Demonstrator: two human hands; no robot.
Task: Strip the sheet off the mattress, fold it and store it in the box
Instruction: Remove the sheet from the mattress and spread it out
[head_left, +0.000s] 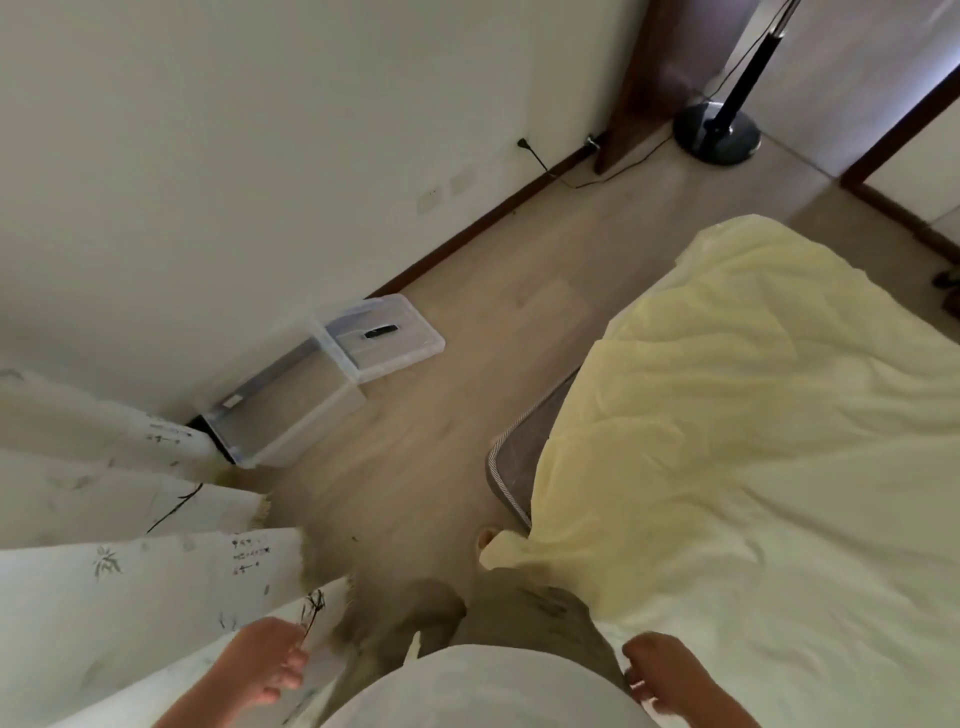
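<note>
- Found yellow sheet (753, 415) crumpled over mattress (519, 457) at 3 o'clock. Grey mattress corner bared near centre, loose sheet corner hanging toward 6.
- Read left hand (265, 665) at 7 o'clock as loosely curled, holding nothing, up against curtain (130, 571).
- Saw right hand (660, 670) at 5 o'clock, fingers bent at sheet's near edge. Could not tell whether gripping cloth or just touching.
- Spotted clear box (280, 415) at 9 o'clock by wall, open, lid (384, 338) on floor just beside it, well apart from bed.
- Judged step as stripping, early: near corner off, far corner at 1 o'clock looked covered.
- Reckoned best to grab a full fistful at freed corner with both hands, lift up over mattress edge rather than drag sideways, then work round to far corners.
- Flagged risks: cloth snagging on mattress trim, sheet trailing on floor, curtain fouling left hand.
</note>
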